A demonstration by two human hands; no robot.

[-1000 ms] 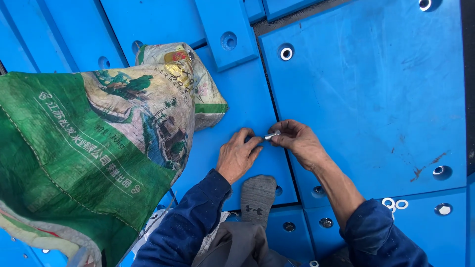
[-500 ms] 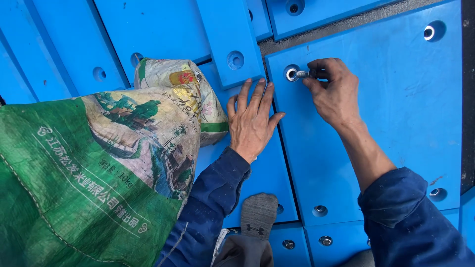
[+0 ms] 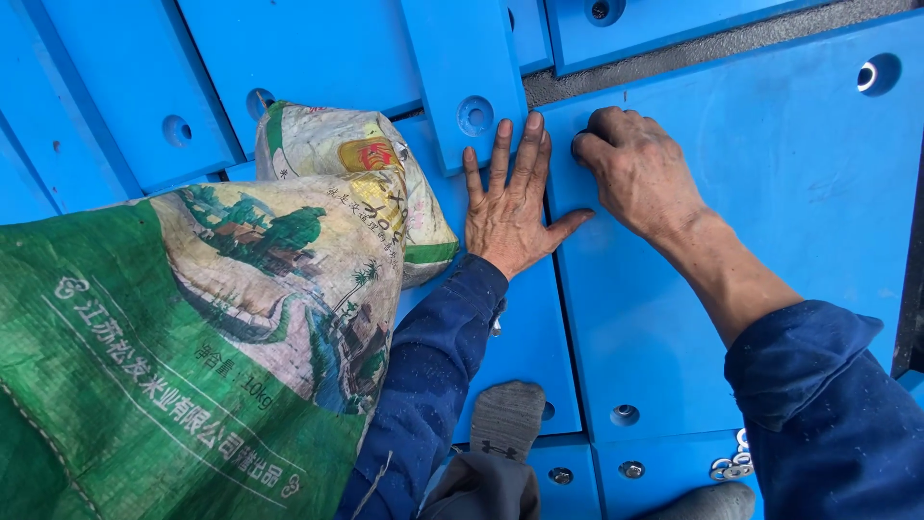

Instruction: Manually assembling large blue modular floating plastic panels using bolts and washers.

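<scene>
Right hand (image 3: 637,171) curled, fingertips pressed at hole spot on blue panel (image 3: 770,212), upper centre; item under it hidden, grip can't be told. Left hand (image 3: 508,207) laid flat, fingers spread, beside it. Printed sack (image 3: 192,337) seen at left. Loose washers (image 3: 731,467) seen lower right.

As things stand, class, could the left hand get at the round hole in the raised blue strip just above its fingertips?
Probably yes: the left hand lies flat and empty, and the hole sits uncovered just beyond its fingers.
</scene>
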